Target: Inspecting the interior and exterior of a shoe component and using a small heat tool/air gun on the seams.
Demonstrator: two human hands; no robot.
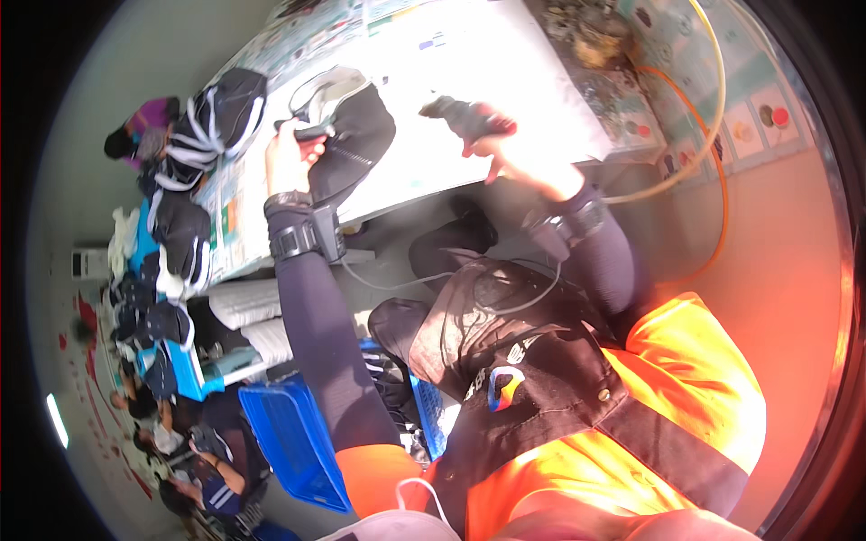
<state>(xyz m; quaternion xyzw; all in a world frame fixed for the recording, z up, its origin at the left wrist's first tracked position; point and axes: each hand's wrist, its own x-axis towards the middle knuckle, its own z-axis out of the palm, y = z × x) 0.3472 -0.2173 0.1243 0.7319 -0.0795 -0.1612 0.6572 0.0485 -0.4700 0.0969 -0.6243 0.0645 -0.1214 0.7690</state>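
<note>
My left hand (293,155) is closed on the edge of a black cap (363,135) with a pale grey inside, which lies on the brightly lit white table (532,63). A line of light stitching runs across the cap's dark side. To the right, my right hand (498,144) is raised over the table's near edge. Its fingers are closed around a small dark grey thing (451,112), too blurred for its kind to be told. The two hands are apart, with bare tabletop between them.
Black caps with white stripes (216,117) are stacked along the table's left side. A blue plastic basket (289,442) stands at lower left. A yellow hose (717,99) and an orange hose (722,198) hang at right. Several people (216,478) sit farther left.
</note>
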